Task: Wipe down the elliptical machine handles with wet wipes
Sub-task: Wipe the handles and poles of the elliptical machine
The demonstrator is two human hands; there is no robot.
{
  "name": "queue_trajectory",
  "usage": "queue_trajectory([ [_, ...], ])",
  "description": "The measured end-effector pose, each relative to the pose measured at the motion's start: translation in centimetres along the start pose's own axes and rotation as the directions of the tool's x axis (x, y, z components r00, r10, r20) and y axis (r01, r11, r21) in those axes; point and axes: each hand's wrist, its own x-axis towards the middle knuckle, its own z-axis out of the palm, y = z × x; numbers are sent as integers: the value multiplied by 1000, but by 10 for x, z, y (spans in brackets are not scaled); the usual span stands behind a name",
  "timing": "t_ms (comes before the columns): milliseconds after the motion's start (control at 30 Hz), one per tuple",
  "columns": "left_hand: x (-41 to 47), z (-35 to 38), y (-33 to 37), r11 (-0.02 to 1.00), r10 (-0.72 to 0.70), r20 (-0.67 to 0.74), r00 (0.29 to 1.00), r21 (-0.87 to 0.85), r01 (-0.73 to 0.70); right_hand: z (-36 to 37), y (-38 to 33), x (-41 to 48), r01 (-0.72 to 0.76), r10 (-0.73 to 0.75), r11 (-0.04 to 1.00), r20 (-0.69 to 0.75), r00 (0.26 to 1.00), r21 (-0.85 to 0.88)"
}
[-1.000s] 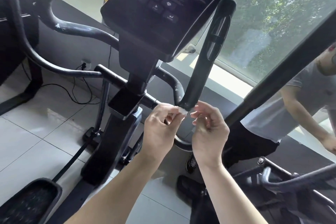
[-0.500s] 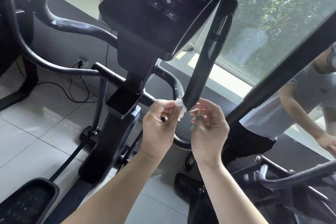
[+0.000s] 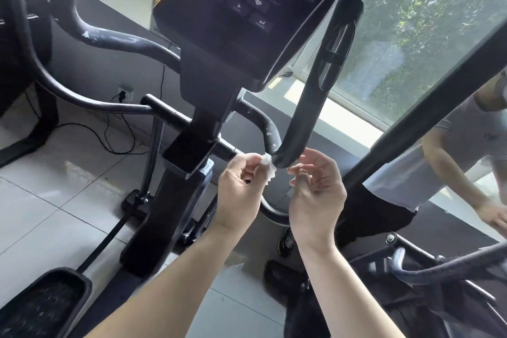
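A black padded right handle [image 3: 325,82] of the elliptical rises from a bend just above my hands. My left hand [image 3: 241,189] pinches a small crumpled white wet wipe [image 3: 267,163] against the lower bend of that handle. My right hand [image 3: 315,195] hovers just right of the bend with loosely curled fingers and holds nothing. The left handle [image 3: 109,38], black with white scuffs, curves off at the upper left. The dark console [image 3: 247,11] sits overhead between them.
The machine's central post [image 3: 170,200] and a foot pedal [image 3: 41,302] stand on grey floor tiles at the left. A window [image 3: 411,22] fills the upper right. A person in a grey shirt [image 3: 444,151] leans behind a dark diagonal bar at the right.
The wipe has come out a little more from my left fingers at the handle's bend. My right hand has opened slightly and drawn a bit away from the wipe.
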Motion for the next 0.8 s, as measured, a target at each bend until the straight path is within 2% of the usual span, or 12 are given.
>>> queue_trajectory([
  [100, 1, 2, 12, 992, 124, -2, 992, -33, -124, 3, 0, -1, 13, -13, 1000, -17, 1000, -15],
  [200, 4, 4, 15, 974, 223, 42, 974, 23, -224, 8, -1, -5, 27, -29, 999, -43, 999, -29],
  [367, 18, -2, 1, 983, 122, 70, 990, 130, -131, 14, 1, -5, 19, -21, 999, -73, 997, -36],
  [567, 36, -3, 11, 983, 35, 92, 995, 175, -51, 19, -1, -2, -4, 1, 999, -95, 996, -37],
  [800, 30, -17, 11, 974, 67, 264, 962, 192, -120, 20, -1, -2, 12, -15, 999, -100, 995, -36],
])
